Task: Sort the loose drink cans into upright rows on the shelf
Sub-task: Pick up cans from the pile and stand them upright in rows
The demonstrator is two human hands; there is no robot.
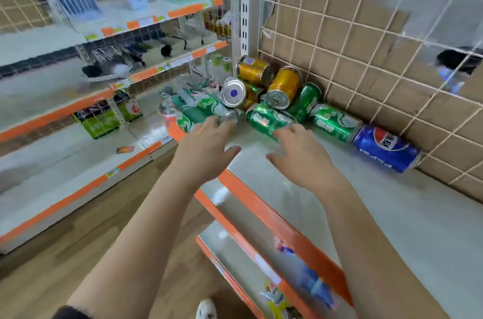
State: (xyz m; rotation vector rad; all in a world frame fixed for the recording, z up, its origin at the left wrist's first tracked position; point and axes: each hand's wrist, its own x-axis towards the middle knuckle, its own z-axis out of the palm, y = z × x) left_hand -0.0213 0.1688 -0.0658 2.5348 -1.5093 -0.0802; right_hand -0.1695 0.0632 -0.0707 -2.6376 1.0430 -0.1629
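Note:
A heap of drink cans lies on its sides in the far left corner of the white shelf (392,214). Several green cans (264,118) lie at the front, gold cans (285,86) are stacked on top, and a blue cola can (386,148) lies to the right against the wire back. My left hand (206,146) reaches over the shelf edge, fingers spread, fingertips at a green can (201,112). My right hand (300,154) hovers open just before the middle green can. Neither hand holds anything.
A wire grid (366,62) backed with cardboard closes the shelf's rear. An orange strip (261,209) edges the shelf front, with lower shelves beneath. Another shelving unit (104,99) with goods stands to the left across a wooden floor.

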